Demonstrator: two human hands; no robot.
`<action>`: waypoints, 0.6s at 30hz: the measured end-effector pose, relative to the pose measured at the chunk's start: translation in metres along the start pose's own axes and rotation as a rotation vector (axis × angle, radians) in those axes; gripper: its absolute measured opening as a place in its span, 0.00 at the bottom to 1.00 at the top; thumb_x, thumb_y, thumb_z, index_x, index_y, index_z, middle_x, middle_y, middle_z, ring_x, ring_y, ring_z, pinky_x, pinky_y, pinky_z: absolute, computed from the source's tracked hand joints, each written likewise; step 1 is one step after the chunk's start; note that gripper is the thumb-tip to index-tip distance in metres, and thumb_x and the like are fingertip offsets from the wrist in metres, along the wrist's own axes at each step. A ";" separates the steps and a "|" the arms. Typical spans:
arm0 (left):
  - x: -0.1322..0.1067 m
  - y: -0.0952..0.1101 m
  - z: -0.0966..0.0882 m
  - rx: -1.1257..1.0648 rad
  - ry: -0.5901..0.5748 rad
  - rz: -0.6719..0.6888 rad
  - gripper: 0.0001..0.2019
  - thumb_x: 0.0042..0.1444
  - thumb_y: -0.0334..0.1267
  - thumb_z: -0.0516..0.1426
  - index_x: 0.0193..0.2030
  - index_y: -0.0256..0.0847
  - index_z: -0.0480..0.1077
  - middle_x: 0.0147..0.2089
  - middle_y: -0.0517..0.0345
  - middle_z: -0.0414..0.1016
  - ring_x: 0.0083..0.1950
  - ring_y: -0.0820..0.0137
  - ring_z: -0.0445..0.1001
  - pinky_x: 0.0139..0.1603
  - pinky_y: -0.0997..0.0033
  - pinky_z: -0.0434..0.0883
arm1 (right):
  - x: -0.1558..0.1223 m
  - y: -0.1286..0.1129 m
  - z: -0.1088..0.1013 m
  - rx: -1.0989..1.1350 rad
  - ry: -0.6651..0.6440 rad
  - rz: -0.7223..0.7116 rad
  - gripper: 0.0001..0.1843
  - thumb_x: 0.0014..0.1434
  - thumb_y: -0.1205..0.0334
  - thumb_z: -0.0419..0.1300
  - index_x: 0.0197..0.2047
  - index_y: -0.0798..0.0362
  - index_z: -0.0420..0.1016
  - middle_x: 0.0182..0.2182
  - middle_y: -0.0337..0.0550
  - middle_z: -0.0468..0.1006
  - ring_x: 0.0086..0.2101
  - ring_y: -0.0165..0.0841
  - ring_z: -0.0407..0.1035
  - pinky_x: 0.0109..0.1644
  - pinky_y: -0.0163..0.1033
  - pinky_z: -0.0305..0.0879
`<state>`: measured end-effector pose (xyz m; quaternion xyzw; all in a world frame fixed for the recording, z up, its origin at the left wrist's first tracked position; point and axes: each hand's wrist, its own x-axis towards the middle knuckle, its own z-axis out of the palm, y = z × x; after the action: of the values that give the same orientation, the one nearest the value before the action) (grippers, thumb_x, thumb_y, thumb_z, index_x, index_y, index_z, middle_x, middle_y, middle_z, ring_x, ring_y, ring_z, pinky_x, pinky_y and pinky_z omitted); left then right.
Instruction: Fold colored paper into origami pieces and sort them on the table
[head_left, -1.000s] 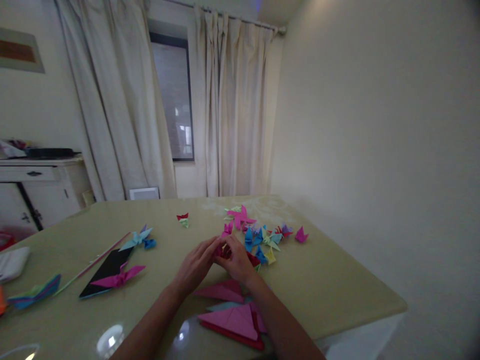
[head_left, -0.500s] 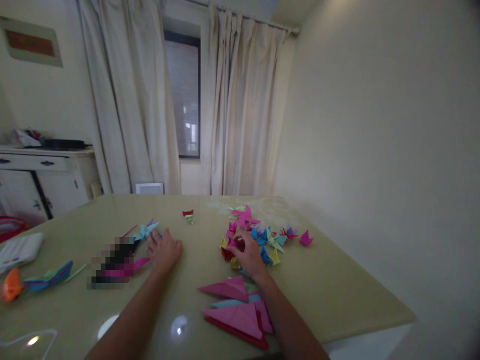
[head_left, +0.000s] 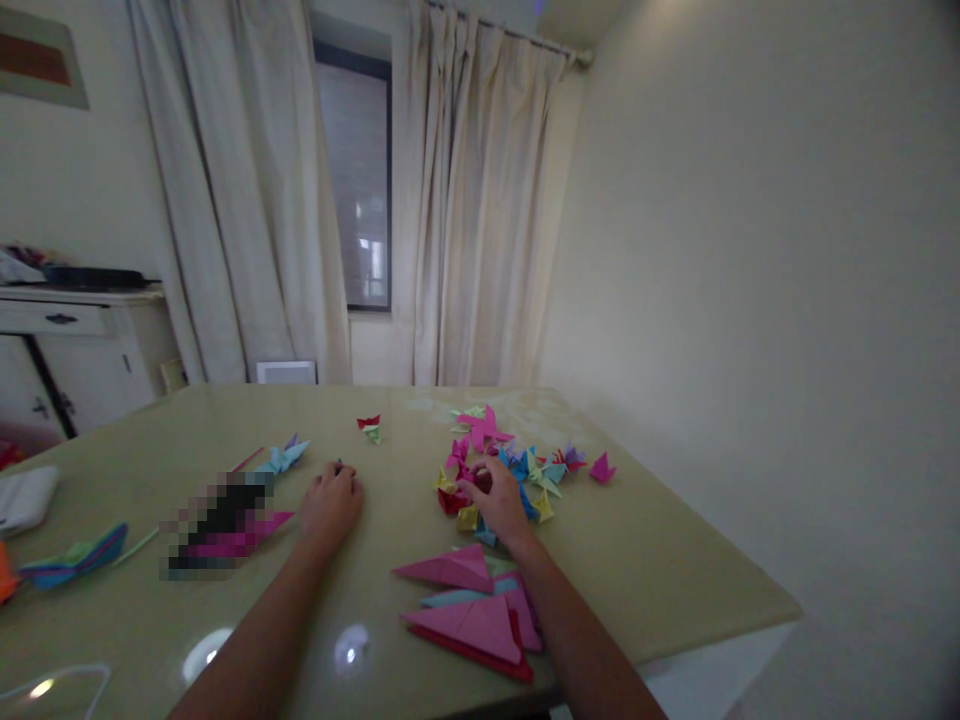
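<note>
My right hand [head_left: 501, 502] rests on a heap of small folded paper pieces [head_left: 525, 470] in pink, blue, yellow and red, its fingers curled over a dark red piece [head_left: 452, 500]. My left hand [head_left: 331, 500] lies on the table to the left, fingers curled, beside a blurred dark flat object [head_left: 217, 525] with a pink folded shape [head_left: 264, 527] on it. I cannot make out anything in the left hand. Larger pink and red folded triangles [head_left: 469, 610] lie near my right forearm.
The olive table [head_left: 675, 560] ends close on the right, by a bare wall. A light blue folded bird [head_left: 281, 456], a red and green piece [head_left: 368, 427], a blue and green folded shape [head_left: 71, 560] and a white object [head_left: 22, 498] lie on it. Curtains and a white cabinet [head_left: 67, 350] stand behind.
My hands were together on one piece by the heap. The left hand has moved off to the left near the dark object; the right hand has stayed on the heap.
</note>
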<state>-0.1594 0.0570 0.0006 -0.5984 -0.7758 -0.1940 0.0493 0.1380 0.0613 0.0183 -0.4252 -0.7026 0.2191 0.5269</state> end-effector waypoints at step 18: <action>0.002 0.010 0.022 -0.488 0.271 0.392 0.20 0.62 0.37 0.53 0.60 0.43 0.71 0.52 0.48 0.74 0.51 0.58 0.79 0.56 0.54 0.77 | 0.003 -0.006 -0.002 -0.070 0.042 -0.027 0.02 0.62 0.67 0.67 0.37 0.52 0.82 0.38 0.44 0.79 0.36 0.35 0.76 0.43 0.38 0.73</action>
<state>-0.1468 0.0689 -0.0164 -0.6991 -0.5633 -0.4383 0.0437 0.1377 0.0597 0.0256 -0.4382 -0.7045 0.1782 0.5290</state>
